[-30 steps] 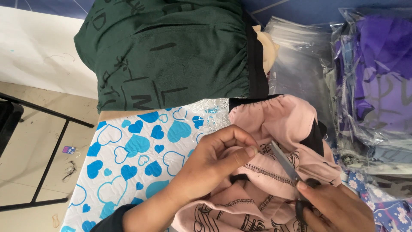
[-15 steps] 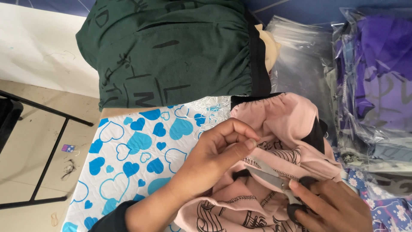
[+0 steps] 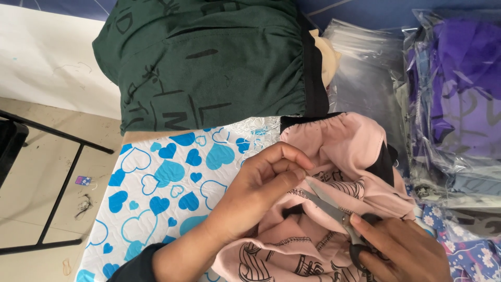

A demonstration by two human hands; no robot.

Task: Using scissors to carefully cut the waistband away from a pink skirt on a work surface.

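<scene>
Two hands, scissors (image 3: 334,209), pink garment (image 3: 344,141)

One pink garment (image 3: 344,151), one green garment (image 3: 209,62), one scissors (image 3: 334,209), two hands (image 3: 261,188)

2 hands trimming a pink garment with scissors on a heart-print cloth

The left hand (image 3: 261,190) pinches a fold of the pink garment (image 3: 344,143) between thumb and fingertips, right beside the tips of the scissors (image 3: 329,206); the blades stand slightly parted over a stitched seam, and the right hand (image 3: 402,250) grips the dark handles at the lower right. The garment has a black waistband and black line prints, and lies on a white cloth with blue hearts (image 3: 167,183). Above it sits a dark green garment (image 3: 209,62); to the right are clear plastic bags (image 3: 365,68) and bagged purple clothing (image 3: 464,78)
</scene>
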